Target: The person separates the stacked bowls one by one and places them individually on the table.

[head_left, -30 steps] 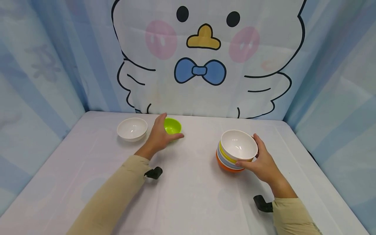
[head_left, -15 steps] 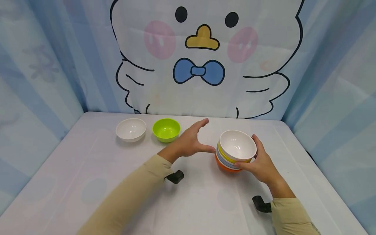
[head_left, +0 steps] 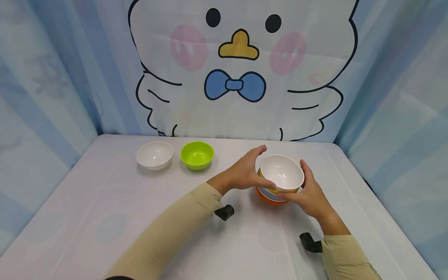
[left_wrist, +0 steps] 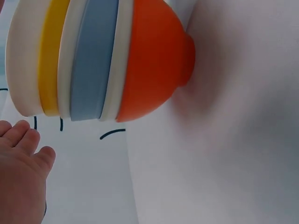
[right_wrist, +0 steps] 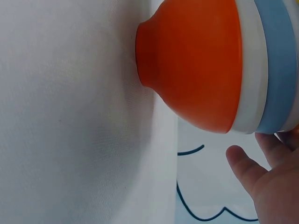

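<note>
A stack of nested bowls stands on the table, its top white bowl (head_left: 282, 173) facing up. Below that come yellow, white, blue and white rims, with an orange bowl (left_wrist: 156, 60) at the bottom. My right hand (head_left: 311, 198) holds the stack from the right, thumb in front and fingers at the far side. From the left my left hand (head_left: 246, 171) reaches around the upper stack, its thumb in front of the white rim and its fingers spread. In the left wrist view, a small gap shows between those fingers and the bowls.
Farther left, a green bowl (head_left: 197, 155) and a single white bowl (head_left: 154, 155) sit side by side near the table's back edge. A cartoon-printed curtain (head_left: 234, 116) hangs behind the white table (head_left: 140, 233), with blue curtains on both sides.
My left hand has moved right, away from beside the green bowl, to the left side of the stack. The right hand keeps its place on the stack.
</note>
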The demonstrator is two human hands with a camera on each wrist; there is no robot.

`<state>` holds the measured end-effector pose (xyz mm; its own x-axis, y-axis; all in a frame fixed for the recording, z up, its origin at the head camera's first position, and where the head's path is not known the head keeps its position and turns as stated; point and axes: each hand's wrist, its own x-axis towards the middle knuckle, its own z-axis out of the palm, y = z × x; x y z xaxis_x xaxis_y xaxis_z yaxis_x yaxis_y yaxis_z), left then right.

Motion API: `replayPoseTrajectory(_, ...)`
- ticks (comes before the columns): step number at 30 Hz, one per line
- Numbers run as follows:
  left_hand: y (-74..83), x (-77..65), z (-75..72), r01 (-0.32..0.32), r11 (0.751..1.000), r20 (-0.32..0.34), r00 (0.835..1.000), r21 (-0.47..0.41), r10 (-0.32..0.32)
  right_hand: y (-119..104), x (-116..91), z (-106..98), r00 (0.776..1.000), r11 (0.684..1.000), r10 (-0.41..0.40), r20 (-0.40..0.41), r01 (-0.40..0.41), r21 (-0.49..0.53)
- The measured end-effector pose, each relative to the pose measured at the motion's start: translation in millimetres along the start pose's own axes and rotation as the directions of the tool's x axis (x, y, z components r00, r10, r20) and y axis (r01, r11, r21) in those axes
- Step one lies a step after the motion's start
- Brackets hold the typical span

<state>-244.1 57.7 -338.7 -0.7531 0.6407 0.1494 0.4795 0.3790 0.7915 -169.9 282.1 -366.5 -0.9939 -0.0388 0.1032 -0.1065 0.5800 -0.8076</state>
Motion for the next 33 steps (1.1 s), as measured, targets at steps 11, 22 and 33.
replayPoseTrajectory(11,6.0,10.4,18.2,0.031,0.999,0.023,0.999,-0.016,-0.030,2.0,-1.1,-1.6,1.000,1.000,-0.016,0.000,0.016,-0.022)
replayPoseTrajectory(22,6.5,13.2,25.1,0.047,0.999,0.046,0.998,-0.019,-0.046,2.5,-0.1,-1.5,1.000,1.000,0.012,0.011,-0.012,-0.007)
replayPoseTrajectory(33,5.6,11.5,27.9,0.060,0.998,0.032,0.998,-0.036,-0.059,2.6,0.1,-0.2,1.000,1.000,0.011,0.009,-0.011,0.002)
